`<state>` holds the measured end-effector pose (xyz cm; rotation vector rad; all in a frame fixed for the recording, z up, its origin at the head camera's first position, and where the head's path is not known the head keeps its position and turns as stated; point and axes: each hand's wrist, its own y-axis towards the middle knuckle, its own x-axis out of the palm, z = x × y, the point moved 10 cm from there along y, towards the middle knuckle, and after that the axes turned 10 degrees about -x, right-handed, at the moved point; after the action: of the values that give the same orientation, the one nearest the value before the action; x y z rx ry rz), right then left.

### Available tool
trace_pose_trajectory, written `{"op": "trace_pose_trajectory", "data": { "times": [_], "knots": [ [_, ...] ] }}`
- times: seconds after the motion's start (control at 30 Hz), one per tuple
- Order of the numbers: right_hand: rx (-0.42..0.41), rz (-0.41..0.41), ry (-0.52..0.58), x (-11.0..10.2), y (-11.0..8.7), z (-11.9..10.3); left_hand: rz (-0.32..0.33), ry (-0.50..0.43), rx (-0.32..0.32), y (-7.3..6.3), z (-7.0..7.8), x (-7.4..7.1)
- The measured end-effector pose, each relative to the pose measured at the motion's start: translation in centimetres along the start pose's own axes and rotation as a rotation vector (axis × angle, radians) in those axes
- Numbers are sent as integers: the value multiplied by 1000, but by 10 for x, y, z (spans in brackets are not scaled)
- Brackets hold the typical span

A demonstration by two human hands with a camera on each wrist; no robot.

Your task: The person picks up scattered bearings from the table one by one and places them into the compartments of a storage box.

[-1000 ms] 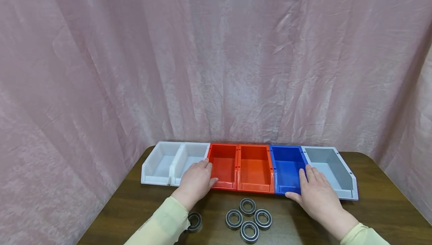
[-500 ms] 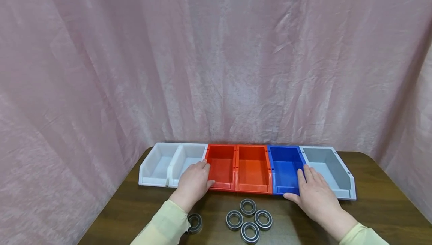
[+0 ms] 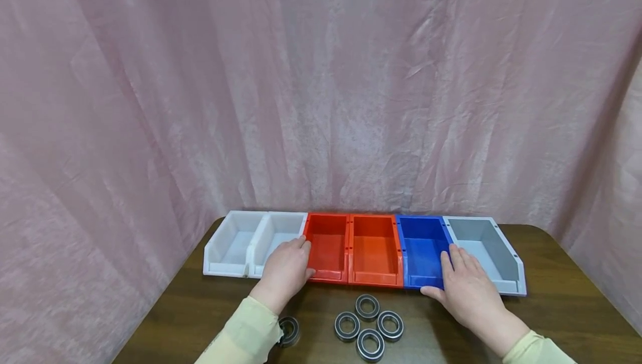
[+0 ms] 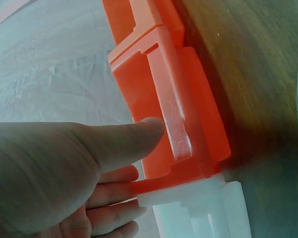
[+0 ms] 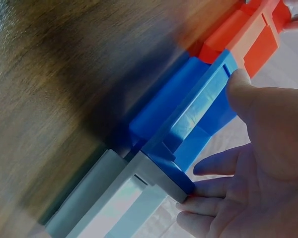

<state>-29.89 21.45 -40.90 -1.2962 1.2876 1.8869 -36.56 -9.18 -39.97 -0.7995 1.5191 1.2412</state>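
A row of joined plastic bins stands along the back of the table: two white bins (image 3: 238, 241), a red bin (image 3: 327, 244), an orange-red bin (image 3: 375, 244), a blue bin (image 3: 425, 247) and a grey bin (image 3: 484, 241). My left hand (image 3: 285, 268) lies over the wall where white meets red, its thumb at the red bin's front lip (image 4: 171, 104). My right hand (image 3: 468, 289) rests with extended fingers on the wall between blue and grey. Its thumb touches the blue bin's front edge (image 5: 201, 106).
Several ball bearings lie in front of the bins, four-sided cluster with one bearing (image 3: 370, 345) nearest me. Another bearing (image 3: 290, 331) sits partly behind my left sleeve (image 3: 253, 325). The wooden table (image 3: 170, 319) ends at a pink curtain (image 3: 321, 102) behind the bins.
The whole row of bins has slid slightly to the left, with both hands moving along on it. The bearings have stayed in place.
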Motion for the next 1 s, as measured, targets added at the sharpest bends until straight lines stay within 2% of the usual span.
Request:
{"op": "trace_pose_trajectory", "data": {
  "times": [0.13,0.23,0.33,0.4,0.6,1.0],
  "knots": [
    [-2,-7,-4,1,-1,-1,37,18,10,-5,4,-4],
    [4,-13,-7,3,-2,-1,66,32,49,-7,13,-7],
    [4,-4,-10,3,-2,0,78,44,81,-8,22,-9],
    [0,5,-13,2,-2,-1,80,49,81,-7,24,-10],
    [1,3,-15,3,-2,0,108,41,26,-9,19,-15],
    [19,-10,-7,4,-2,2,97,8,-10,-7,9,-14]
  ]
}}
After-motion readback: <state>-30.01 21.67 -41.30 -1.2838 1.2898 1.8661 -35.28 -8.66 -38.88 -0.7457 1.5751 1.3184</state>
